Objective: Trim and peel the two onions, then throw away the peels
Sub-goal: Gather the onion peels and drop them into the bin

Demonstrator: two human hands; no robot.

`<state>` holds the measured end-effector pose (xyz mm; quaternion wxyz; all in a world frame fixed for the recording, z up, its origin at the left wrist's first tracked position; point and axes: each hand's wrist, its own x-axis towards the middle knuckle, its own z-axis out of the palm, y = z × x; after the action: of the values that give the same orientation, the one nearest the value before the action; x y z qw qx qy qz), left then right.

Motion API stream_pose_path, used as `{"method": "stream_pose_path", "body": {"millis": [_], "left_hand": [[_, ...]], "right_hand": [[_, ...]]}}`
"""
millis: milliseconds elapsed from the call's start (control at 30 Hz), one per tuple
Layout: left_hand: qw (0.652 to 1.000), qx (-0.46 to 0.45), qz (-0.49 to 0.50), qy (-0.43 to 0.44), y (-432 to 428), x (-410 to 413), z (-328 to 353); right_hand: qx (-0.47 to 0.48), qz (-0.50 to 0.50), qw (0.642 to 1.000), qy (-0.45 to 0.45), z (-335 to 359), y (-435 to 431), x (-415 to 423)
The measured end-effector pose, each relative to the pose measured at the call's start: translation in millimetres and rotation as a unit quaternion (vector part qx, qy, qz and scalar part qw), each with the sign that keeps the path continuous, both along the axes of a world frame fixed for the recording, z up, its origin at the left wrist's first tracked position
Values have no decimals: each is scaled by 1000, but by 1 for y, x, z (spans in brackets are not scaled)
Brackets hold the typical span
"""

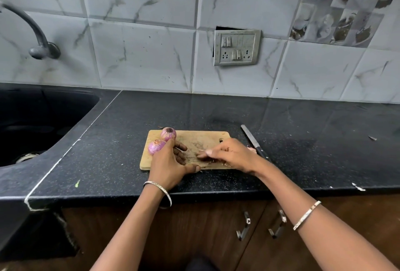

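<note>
Head view: the left hand (171, 162) hangs palm-down over the cutting board (205, 138), fingers (180, 146) spread beside the near onion (155, 146) and the far onion (168, 133). The right hand (229, 154) reaches leftward, its fingers together and flat on scraps.

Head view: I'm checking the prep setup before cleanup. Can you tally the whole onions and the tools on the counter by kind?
Red onions: 2
Knife: 1
Wooden chopping board: 1
Total: 4
</note>
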<state>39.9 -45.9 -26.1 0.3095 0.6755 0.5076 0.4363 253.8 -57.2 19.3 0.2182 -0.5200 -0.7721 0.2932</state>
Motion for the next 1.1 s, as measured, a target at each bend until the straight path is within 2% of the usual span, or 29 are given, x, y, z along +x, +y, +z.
{"method": "stream_pose_path", "body": {"millis": [67,100,167,233,333,400,500,600,667,733,833,933,1000,1100], "left_hand": [[1000,0,-10,-11,-4,-1,3],[1000,0,-13,-17,-5,-1,4],[999,-2,-10,-30,-9,-2,4],[999,2,11,-39,-12,-1,3],[998,19,43,-31,-19,3,1],[998,15,56,-23,-22,5,3],[998,-2,62,-22,-24,6,6],[998,-7,61,-27,-29,6,7],[996,-15,61,-65,-40,6,8],[986,-52,35,-151,-53,9,8],[935,-162,-41,-313,-78,19,14],[857,-297,-109,-406,-98,30,20],[790,-405,-142,-438,-104,33,18],[666,-536,-173,-489,-103,32,5]], "right_hand": [[13,-37,997,72,12,1,7],[27,-65,994,80,15,4,8],[39,-99,994,30,17,10,1],[15,-98,993,-56,9,21,-6],[33,-31,984,-172,-6,25,-20],[50,-4,982,-184,-12,21,-25],[46,28,989,-139,-17,10,-23],[-14,21,1000,-18,-16,-1,-11],[0,-18,998,65,-5,-7,0],[47,-78,990,110,7,-8,12],[89,-126,985,74,19,-3,15],[53,-106,993,-25,8,4,-2],[62,-64,993,-76,-7,5,-11],[104,-24,987,-118,-20,2,-17]]}}
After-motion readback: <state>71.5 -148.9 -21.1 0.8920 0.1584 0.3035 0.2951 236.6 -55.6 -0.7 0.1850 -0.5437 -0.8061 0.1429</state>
